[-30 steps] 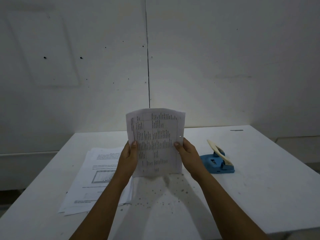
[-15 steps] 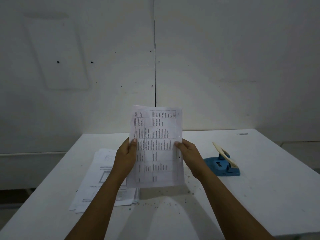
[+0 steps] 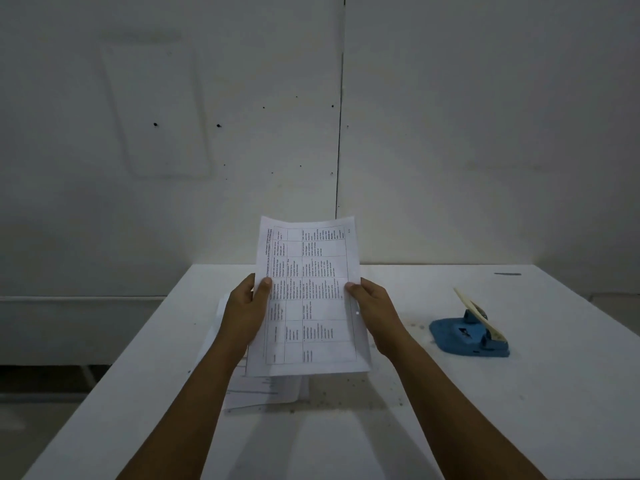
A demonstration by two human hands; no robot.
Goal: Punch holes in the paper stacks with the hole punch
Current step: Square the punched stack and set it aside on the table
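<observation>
I see loose sheets (image 3: 256,389) flat on the table (image 3: 519,410), half hidden behind my left hand (image 3: 244,315). It and my right hand (image 3: 375,315) pinch a printed paper stack (image 3: 308,299) upright between them. The blue hole punch (image 3: 467,336) sits well right, lever raised.

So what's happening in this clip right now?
A person holds a printed paper stack upright above the white table, left hand and right hand each with a grip on a side edge. The blue hole punch sits unused to the right, lever raised. More sheets lie flat beneath, and punched confetti dots the tabletop.
</observation>
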